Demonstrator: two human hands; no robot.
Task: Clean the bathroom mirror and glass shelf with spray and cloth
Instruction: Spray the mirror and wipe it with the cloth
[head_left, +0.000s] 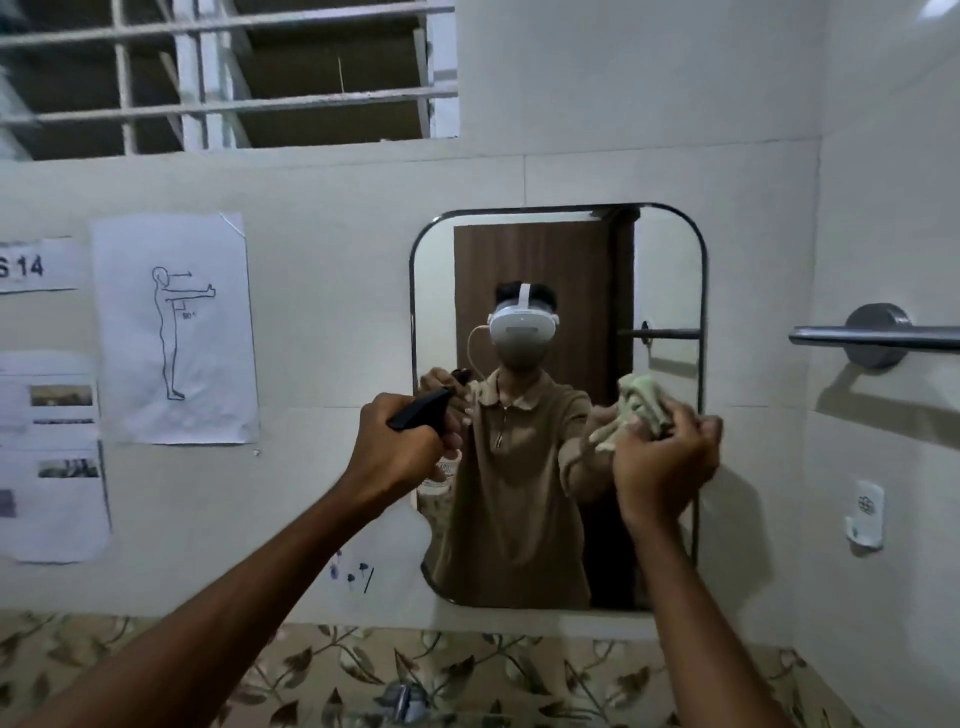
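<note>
Spray and cloth both up at the mirror

Your left hand has its fingers wrapped round the black-triggered spray bottle, your right hand bunches the green cloth against the glass. A wall sheet reads "14"; the poster marks 90°.

Both forearms are bare down to the hands — the left hand and the right hand — with no sleeve, watch or ring to see on them. In the mirror the person wears a tan short-sleeved polo shirt with a collar and a short zip at the neck. On the head sits a white headset with a white strap over dark hair — a thin pale cable hangs from its side.
</note>
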